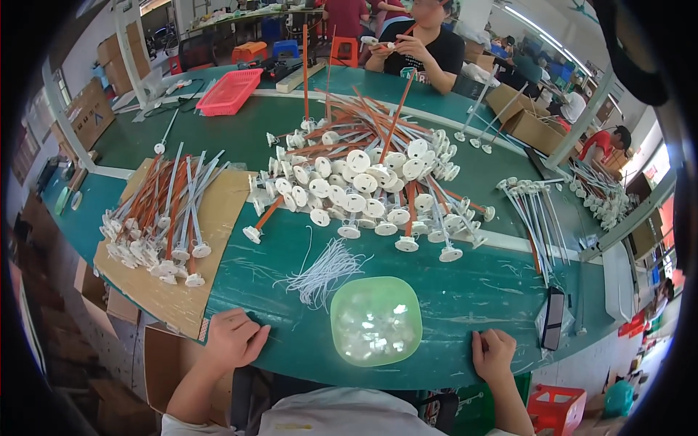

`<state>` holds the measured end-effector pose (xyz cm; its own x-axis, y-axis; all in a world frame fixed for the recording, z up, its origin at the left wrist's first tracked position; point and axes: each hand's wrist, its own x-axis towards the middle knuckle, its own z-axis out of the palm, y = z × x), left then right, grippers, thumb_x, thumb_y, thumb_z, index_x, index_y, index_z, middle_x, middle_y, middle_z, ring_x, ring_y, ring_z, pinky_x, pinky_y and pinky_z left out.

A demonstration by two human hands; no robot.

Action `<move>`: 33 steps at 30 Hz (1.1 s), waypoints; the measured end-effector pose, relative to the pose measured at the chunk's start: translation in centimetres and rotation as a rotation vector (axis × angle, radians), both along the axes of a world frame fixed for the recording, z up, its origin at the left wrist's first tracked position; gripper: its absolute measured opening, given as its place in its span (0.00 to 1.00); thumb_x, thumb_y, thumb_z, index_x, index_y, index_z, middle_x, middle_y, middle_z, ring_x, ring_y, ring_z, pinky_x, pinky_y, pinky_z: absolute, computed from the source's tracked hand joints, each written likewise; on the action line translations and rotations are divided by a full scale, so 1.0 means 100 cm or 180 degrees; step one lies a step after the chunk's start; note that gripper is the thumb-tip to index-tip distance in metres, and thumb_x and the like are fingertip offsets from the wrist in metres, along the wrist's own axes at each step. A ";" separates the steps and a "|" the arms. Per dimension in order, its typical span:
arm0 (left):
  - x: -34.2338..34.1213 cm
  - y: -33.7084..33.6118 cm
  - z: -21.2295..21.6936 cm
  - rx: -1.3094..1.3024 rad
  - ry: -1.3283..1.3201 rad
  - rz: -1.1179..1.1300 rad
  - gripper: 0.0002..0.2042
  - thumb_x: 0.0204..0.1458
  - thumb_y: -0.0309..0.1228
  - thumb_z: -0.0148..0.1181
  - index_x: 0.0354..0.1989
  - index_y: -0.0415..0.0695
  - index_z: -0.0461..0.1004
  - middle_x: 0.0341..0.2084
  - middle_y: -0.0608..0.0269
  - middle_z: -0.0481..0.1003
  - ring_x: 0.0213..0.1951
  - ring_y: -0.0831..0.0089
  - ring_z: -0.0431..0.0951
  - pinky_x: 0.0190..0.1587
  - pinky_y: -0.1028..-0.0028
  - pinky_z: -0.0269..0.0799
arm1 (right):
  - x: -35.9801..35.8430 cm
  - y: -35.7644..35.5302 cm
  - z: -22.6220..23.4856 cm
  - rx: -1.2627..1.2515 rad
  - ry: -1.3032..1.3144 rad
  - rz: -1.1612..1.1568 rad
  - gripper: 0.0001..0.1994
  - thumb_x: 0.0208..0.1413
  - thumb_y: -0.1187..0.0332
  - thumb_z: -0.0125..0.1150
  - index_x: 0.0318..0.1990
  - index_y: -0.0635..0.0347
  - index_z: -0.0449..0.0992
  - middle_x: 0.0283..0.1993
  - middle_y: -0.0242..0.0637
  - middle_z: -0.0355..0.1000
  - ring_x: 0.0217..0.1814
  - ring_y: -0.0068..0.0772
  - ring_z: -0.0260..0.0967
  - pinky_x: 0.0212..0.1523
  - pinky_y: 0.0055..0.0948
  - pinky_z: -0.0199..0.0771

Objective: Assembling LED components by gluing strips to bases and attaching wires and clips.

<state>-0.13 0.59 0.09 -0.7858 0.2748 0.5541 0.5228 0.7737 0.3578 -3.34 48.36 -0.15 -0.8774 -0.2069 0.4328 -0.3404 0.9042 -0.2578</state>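
My left hand (234, 338) rests on the table's near edge, fingers curled in with nothing showing in them. At the same edge, farther right, lies my right hand (494, 353), also loosely closed and holding nothing visible. Between the hands stands a light green plastic bowl (407, 309) with small clear, shiny pieces inside. Just beyond it is a loose bundle of thin white wires (323, 275). A big pile of orange and grey strips with white round disc ends (356, 182) covers the middle. Neither hand touches these things.
On a cardboard sheet (222, 211) at left lies another heap of disc-ended strips (163, 225). A smaller group (534, 218) and a dark phone (553, 318) are at right. Farther back sit a red plastic basket (230, 92) and a person (425, 51) handling a strip.
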 end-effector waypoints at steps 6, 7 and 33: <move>-0.001 0.003 -0.002 0.0055 0.0006 0.0129 0.09 0.40 0.20 0.64 0.17 0.41 0.68 0.13 0.60 0.66 0.16 0.61 0.66 0.18 0.66 0.60 | 0.003 0.001 0.003 -0.0033 -0.0071 0.0028 0.13 0.46 0.74 0.64 0.17 0.57 0.64 0.14 0.37 0.62 0.15 0.43 0.62 0.17 0.39 0.58; -0.002 0.004 -0.001 0.0040 0.0001 0.0124 0.09 0.40 0.20 0.64 0.17 0.41 0.68 0.13 0.60 0.66 0.16 0.61 0.66 0.18 0.66 0.60 | 0.001 0.002 0.004 -0.0048 -0.0075 0.0023 0.13 0.46 0.74 0.64 0.17 0.57 0.64 0.14 0.37 0.62 0.15 0.43 0.62 0.17 0.39 0.58; -0.043 -0.004 0.033 -0.1095 -0.1505 -0.0641 0.20 0.44 0.51 0.62 0.47 0.61 0.77 0.55 0.56 0.69 0.56 0.57 0.67 0.53 0.58 0.64 | -0.592 -0.177 0.190 -0.2903 -0.0564 0.0151 0.18 0.52 0.66 0.64 0.47 0.67 0.74 0.31 0.33 0.74 0.29 0.21 0.70 0.31 0.20 0.72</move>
